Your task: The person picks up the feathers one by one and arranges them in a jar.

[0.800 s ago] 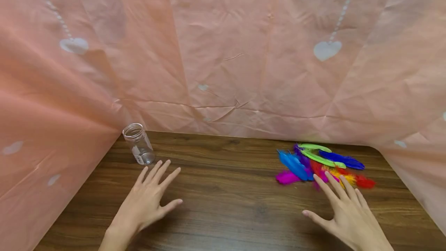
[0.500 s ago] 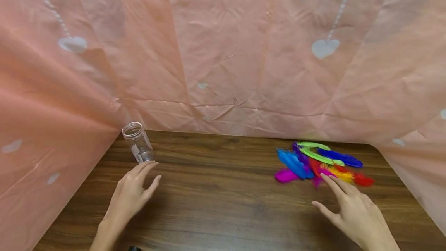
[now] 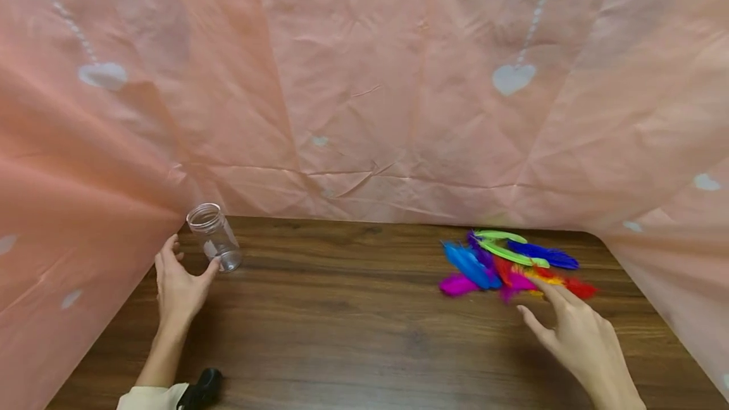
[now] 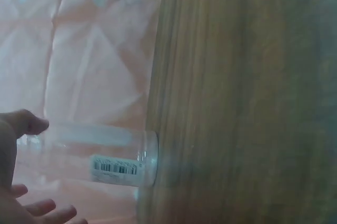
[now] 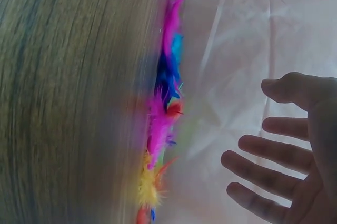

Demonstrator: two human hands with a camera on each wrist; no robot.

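Left hand (image 3: 179, 288), digits parted beside the upright jar (image 3: 214, 237) at the desk's (image 3: 353, 309) left rear, contact uncertain, should close evenly against tipping; right hand (image 3: 586, 341), relaxed, nears feathers (image 3: 504, 269).

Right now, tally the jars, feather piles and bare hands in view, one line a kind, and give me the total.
Clear jars: 1, the jar standing at the table's far left
Feather piles: 1, the multicoloured pile, too overlapped to count singly with certainty
Bare hands: 2, the left hand and the right hand
Total: 4
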